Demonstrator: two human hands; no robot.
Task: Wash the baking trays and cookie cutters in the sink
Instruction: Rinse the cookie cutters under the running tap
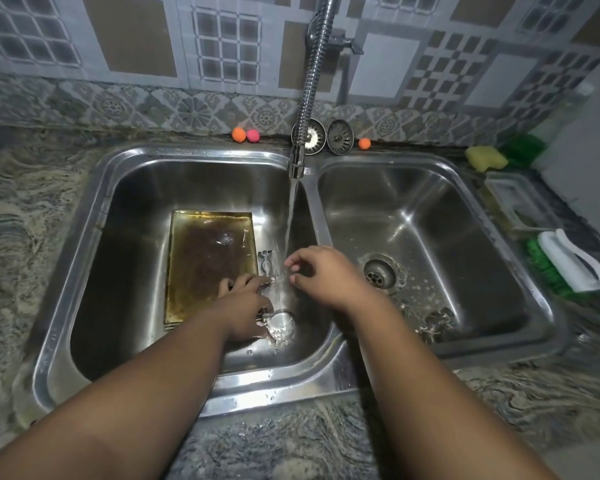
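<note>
Steel basin (136, 188) holds the baking tray (205, 258), cookie cutter (265, 263) at its 3 o'clock edge. Left hand (246, 310) fingers lie on the tray's corner, grip unclear; right hand (321, 271) fingers half-curled, holding nothing, under water (291, 209).

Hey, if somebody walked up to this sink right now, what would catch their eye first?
Probably the water running from the faucet into the left basin of the sink, with the right hand held in the stream, fingers loosely curled. Next, the brown-stained baking tray lying flat on that basin's floor, with the left hand resting at its near right corner beside small metal cookie cutters.
</note>
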